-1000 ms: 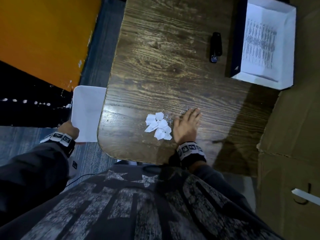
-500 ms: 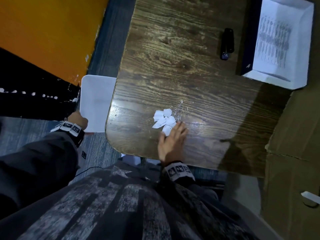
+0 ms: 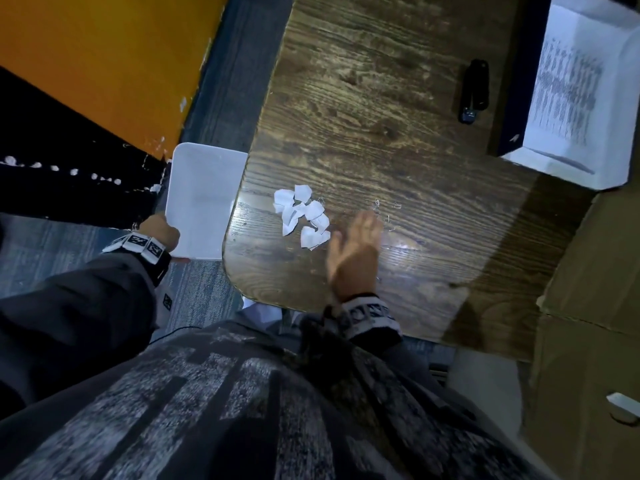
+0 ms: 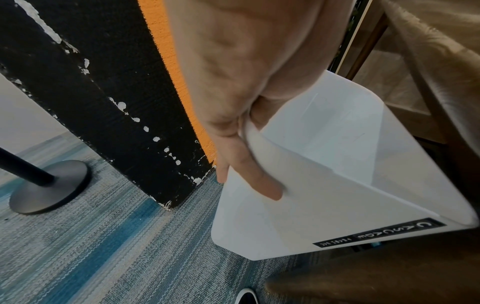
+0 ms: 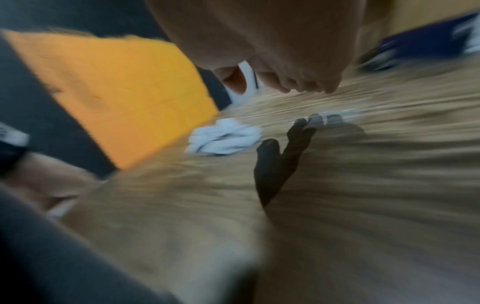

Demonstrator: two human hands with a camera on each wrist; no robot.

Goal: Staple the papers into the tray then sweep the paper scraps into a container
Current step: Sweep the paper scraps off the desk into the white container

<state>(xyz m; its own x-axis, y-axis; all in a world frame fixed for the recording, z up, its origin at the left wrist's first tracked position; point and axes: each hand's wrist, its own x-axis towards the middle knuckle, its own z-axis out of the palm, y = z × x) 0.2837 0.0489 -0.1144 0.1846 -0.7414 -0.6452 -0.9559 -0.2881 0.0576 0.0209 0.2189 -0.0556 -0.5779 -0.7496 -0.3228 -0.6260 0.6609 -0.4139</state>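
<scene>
A small heap of white paper scraps [image 3: 302, 216] lies near the left edge of the wooden table [image 3: 381, 140]. My right hand [image 3: 353, 252] is flat and blurred just to the right of the scraps [image 5: 223, 137], fingers straight. A few loose staples [image 3: 388, 211] glint beyond its fingertips. My left hand [image 3: 159, 232] grips the rim of a white plastic container [image 3: 202, 199] held below the table's left edge; in the left wrist view my fingers [image 4: 249, 174] curl round the container's [image 4: 337, 185] rim. A black stapler [image 3: 473, 90] lies beside the white tray [image 3: 609, 168] holding printed papers [image 3: 568, 98].
An orange and black wall panel [image 3: 104, 74] stands to the left above the blue-grey carpet [image 3: 194, 289]. Cardboard boxes [image 3: 588, 341] crowd the right side. A black pole base [image 4: 49, 187] sits on the carpet near the wall.
The scraps have slid left toward the table edge. My right hand has swept along behind them. The left hand keeps holding the container by the edge.
</scene>
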